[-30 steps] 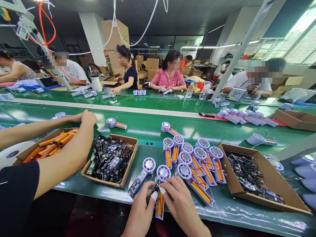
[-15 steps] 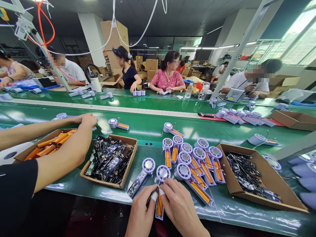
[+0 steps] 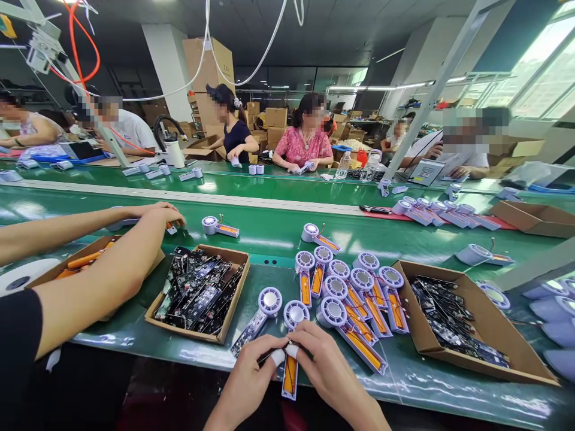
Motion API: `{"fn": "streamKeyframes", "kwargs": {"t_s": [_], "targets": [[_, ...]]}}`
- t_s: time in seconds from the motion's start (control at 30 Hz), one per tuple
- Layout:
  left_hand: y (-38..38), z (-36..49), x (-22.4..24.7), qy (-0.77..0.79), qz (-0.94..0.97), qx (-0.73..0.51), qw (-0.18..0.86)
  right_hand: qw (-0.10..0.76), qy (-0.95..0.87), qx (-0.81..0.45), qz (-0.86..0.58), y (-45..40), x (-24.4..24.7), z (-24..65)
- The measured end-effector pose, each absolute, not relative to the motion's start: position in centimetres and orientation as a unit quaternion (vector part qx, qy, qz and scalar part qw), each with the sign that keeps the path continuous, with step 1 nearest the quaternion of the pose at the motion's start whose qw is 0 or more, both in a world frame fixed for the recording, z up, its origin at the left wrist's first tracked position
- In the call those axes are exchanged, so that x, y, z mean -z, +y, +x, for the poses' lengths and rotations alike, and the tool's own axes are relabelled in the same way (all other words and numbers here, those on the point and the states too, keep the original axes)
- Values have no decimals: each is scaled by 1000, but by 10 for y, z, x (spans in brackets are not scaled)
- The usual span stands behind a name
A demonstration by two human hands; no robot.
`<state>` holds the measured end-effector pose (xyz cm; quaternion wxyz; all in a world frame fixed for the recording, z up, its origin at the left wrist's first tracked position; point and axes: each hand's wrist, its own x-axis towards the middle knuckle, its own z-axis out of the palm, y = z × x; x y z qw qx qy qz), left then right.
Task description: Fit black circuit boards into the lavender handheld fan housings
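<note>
Both my hands meet over a purple handheld fan [image 3: 290, 378], whose round head points away from me and whose open handle shows an orange battery. Between the thumb and fingers of my left hand [image 3: 249, 374] is a dark circuit board, seen only as a thin edge. My right hand [image 3: 326, 368] pinches a small wire connector at the left fingertips; the fingers mostly cover it. Both thumbs wear white covers. Left of this fan lies another fan [image 3: 269, 301] with a circuit board in its handle. Several battery-fitted fans [image 3: 333, 311] are grouped to the right.
Cardboard boxes of circuit boards stand left [image 3: 238, 287] and right [image 3: 523, 350]. A co-worker's arms [image 3: 112, 269] reach in from the left over a box of orange batteries [image 3: 87, 258]. Fans lie on the green conveyor belt [image 3: 256, 230]; several people sit across it.
My hands have drawn closer together over the fan, and the circuit board has turned flatter. Fans on the near belt have shifted slightly right. The co-worker's arms have moved a little.
</note>
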<state>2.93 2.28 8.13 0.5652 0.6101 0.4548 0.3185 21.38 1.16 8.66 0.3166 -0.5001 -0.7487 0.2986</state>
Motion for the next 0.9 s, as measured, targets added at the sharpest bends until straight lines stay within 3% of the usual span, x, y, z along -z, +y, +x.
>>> {"fn": "streamKeyframes", "kwargs": {"t_s": [0.2, 0.53, 0.7, 0.9], "targets": [[29, 23, -75, 446, 600, -316, 584, 308, -759, -296, -491, 16, -84, 217], [28, 23, -79, 476, 641, -281, 532, 347, -724, -266, -533, 9, -78, 223], [18, 16, -76, 517, 672, -256, 464, 340, -592, -335, -649, -6, -66, 241], [14, 20, -71, 492, 737, -229, 403, 356, -591, -393, -608, -10, -66, 229]]}}
